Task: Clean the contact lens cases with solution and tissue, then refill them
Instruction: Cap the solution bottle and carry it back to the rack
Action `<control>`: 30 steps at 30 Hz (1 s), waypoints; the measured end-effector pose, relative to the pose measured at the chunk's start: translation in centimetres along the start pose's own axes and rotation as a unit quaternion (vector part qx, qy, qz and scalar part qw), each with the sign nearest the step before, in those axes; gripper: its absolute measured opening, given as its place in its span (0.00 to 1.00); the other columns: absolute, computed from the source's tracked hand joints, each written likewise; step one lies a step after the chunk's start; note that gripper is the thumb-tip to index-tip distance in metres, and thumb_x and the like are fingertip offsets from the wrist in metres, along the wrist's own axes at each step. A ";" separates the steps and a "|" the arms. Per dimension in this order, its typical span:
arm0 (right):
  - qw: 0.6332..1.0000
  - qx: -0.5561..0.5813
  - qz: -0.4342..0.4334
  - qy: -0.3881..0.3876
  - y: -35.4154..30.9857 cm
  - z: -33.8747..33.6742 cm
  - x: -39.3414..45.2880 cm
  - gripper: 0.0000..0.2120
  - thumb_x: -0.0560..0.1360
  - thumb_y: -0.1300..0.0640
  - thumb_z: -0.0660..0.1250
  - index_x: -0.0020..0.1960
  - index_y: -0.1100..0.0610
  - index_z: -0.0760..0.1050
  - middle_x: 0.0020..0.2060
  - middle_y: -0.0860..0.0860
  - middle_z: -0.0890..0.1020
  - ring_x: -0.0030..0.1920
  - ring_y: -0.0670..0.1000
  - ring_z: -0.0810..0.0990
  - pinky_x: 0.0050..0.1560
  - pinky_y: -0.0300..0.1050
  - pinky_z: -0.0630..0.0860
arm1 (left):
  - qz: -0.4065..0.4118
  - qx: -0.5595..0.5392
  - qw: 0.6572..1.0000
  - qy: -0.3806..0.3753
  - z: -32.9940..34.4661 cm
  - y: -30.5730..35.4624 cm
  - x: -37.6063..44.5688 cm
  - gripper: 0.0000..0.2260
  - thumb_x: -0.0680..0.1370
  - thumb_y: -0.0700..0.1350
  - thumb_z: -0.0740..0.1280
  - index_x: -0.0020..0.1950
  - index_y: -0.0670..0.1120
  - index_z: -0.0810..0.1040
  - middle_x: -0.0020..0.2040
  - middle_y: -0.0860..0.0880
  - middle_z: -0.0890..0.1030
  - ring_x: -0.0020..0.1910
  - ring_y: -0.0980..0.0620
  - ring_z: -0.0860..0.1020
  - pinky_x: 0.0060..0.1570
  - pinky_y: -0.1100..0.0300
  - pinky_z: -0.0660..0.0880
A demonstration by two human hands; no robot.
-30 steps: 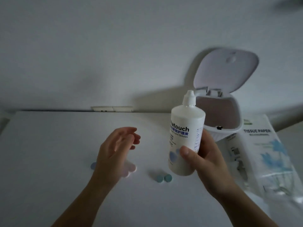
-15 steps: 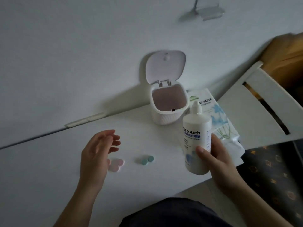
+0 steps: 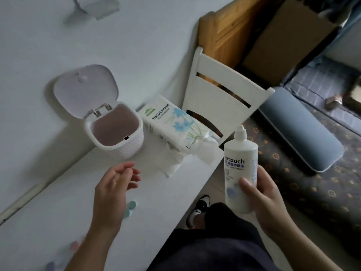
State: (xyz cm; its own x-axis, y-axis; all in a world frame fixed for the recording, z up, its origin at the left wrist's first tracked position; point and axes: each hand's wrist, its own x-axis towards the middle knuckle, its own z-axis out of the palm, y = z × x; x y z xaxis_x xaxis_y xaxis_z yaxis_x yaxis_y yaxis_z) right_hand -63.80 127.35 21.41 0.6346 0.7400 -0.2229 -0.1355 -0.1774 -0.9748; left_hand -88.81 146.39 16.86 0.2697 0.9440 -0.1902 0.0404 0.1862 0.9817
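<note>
My right hand (image 3: 261,204) grips a white lens solution bottle (image 3: 239,169) upright, cap on, past the right edge of the white table (image 3: 48,208). My left hand (image 3: 115,190) hovers open over the table, fingers relaxed, holding nothing. A teal lens case (image 3: 130,208) lies just right of that hand, partly hidden by it. A pink lens case (image 3: 74,246) and a bluish one (image 3: 51,266) lie blurred near the left forearm. The tissue paper pack (image 3: 172,124) lies at the table's far right corner, tissue spilling from it.
A small white bin (image 3: 119,141) with its lid flipped up stands at the back by the wall. A white chair (image 3: 220,94) stands right of the table. My dark trousers and a shoe (image 3: 199,210) show below, over patterned carpet.
The view has swung right and down, showing chair, carpet and my legs. The bottle in my right hand moved off past the table's edge. My left hand stays open above the cases.
</note>
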 end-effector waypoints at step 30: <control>0.900 0.138 0.011 0.413 2.9 -40.1 2.0 0.24 0.64 0.42 0.73 0.58 0.46 0.79 0.48 0.52 0.86 0.43 0.48 0.85 0.39 0.42 0.81 | 0.056 0.124 0.895 -0.424 57.6 1.7 1.2 0.09 0.82 0.41 0.64 0.53 0.52 0.83 0.45 0.46 0.85 0.43 0.50 0.83 0.43 0.62 0.81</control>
State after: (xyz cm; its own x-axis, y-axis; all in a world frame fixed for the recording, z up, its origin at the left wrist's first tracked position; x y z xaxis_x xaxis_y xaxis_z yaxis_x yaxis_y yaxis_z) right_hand -32.47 102.30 18.65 0.9630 -0.0168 -0.2689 -0.2673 0.0665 -0.9613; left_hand -32.97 132.17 18.98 0.9148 0.3869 -0.1162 0.1516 -0.0623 0.9865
